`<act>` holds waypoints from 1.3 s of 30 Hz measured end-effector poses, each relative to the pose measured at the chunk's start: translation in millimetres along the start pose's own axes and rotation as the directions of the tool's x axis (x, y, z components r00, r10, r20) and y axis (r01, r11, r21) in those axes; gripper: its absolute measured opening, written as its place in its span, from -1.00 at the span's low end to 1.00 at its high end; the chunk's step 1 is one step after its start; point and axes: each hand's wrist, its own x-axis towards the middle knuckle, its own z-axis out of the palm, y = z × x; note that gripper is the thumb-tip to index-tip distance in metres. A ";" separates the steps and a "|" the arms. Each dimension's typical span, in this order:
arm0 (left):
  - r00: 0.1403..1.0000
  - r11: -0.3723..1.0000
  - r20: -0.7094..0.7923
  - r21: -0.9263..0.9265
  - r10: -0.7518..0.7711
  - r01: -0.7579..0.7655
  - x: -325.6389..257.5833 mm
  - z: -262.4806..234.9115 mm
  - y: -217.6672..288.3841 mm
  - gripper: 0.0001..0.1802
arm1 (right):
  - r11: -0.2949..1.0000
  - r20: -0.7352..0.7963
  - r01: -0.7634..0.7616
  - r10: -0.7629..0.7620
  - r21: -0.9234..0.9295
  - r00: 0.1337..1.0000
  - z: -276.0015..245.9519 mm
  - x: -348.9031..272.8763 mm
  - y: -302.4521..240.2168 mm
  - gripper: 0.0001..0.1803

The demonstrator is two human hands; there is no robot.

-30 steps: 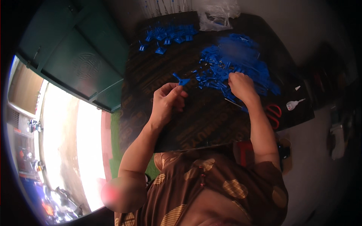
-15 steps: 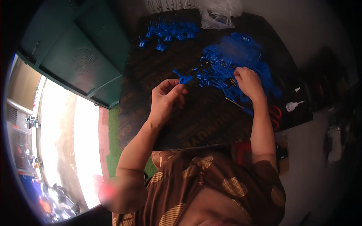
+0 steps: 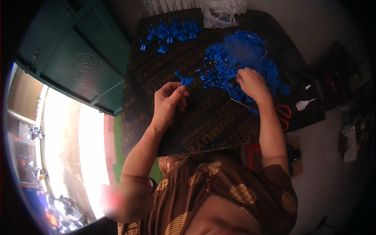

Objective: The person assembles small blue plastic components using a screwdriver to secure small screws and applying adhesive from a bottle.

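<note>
Near nine o'clock on desk (image 3: 219,121), left hand (image 3: 168,102) pinches blue piece (image 3: 187,81): hold steady. Toward three, right hand (image 3: 252,84) at blue pile (image 3: 235,58), grip hidden, cannot tell: pick singly.

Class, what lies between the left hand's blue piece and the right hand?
The head view shows a strip of dark tabletop, then loose blue parts beside the right hand.

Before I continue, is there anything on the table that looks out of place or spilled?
No clear spill shows. Slightly odd: a small white bottle lies on its side near the right edge of the table, and a white cone, perhaps its cap, lies apart.
</note>
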 end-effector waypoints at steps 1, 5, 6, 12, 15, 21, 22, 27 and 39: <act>1.000 1.000 -0.001 0.002 0.001 -0.001 -0.1 -0.2 -0.3 -0.71 | 0.999 0.003 -0.008 0.008 -0.039 1.000 1.7 0.6 -1.7 -0.88; 1.000 1.000 0.010 0.027 0.006 -0.006 0.7 -0.5 0.1 -0.69 | 0.985 -0.033 0.013 -0.019 -0.172 0.999 10.4 0.8 -4.1 -0.91; 1.000 1.000 0.013 0.031 0.005 -0.006 0.3 -0.4 0.6 -0.68 | 0.985 -0.034 0.017 -0.023 -0.169 0.999 13.0 1.4 -4.1 -0.91; 0.999 0.998 -0.014 0.047 0.037 -0.036 2.3 -2.7 -3.0 -0.65 | 0.966 -0.099 0.045 -0.073 -0.255 0.992 18.8 1.0 -11.6 -0.91; 0.999 0.999 -0.010 0.038 0.031 -0.031 3.2 -2.4 -2.8 -0.64 | 0.970 -0.149 0.067 -0.104 -0.234 0.983 23.2 1.7 -10.3 -0.87; 1.000 0.999 -0.001 0.048 0.015 -0.015 3.9 -1.7 -5.3 -0.66 | 0.976 -0.165 0.081 -0.116 -0.204 0.980 26.9 0.5 -9.6 -0.85; 1.000 0.999 -0.002 0.046 0.018 -0.018 3.8 -1.4 -5.5 -0.66 | 0.971 -0.179 0.093 -0.134 -0.220 0.975 28.7 0.6 -9.6 -0.86; 1.000 1.000 0.000 0.023 0.018 -0.018 1.5 1.1 -2.6 -0.65 | 0.958 -0.176 0.109 -0.160 -0.266 0.971 32.0 2.6 -9.2 -0.92; 1.000 0.999 0.003 0.034 -0.014 0.013 -2.4 4.5 0.8 -0.67 | 0.993 -0.073 -0.053 0.045 -0.108 0.996 15.8 3.0 -16.0 -0.91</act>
